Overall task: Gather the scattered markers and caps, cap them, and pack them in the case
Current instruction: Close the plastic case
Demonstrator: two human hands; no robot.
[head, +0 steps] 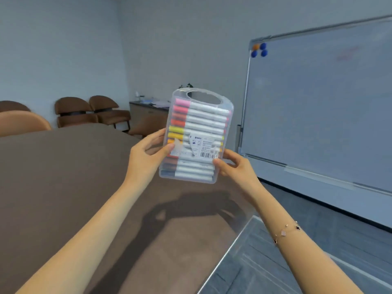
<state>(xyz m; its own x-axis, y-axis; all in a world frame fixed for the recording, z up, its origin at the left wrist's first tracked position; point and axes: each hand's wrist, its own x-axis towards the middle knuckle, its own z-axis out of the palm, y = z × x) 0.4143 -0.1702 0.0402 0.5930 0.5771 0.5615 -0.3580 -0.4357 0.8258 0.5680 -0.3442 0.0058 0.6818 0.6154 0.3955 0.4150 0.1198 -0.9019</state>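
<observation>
A clear plastic marker case (203,102) with a carry handle on top is held upright in the air above the table. It is closed, and inside lie several capped markers (199,122) stacked in a row, white barrels with pink, orange, yellow, brown and dark caps. A white label with a barcode covers its lower middle. My left hand (148,155) grips the case's left edge, thumb on the front. My right hand (233,166) holds its lower right edge. No loose markers or caps are visible.
A brown table (63,187) spreads below and to the left, its corner edge near bottom centre. A whiteboard (318,98) with magnets stands at the right. Brown chairs (91,111) and a low cabinet (148,115) line the far wall.
</observation>
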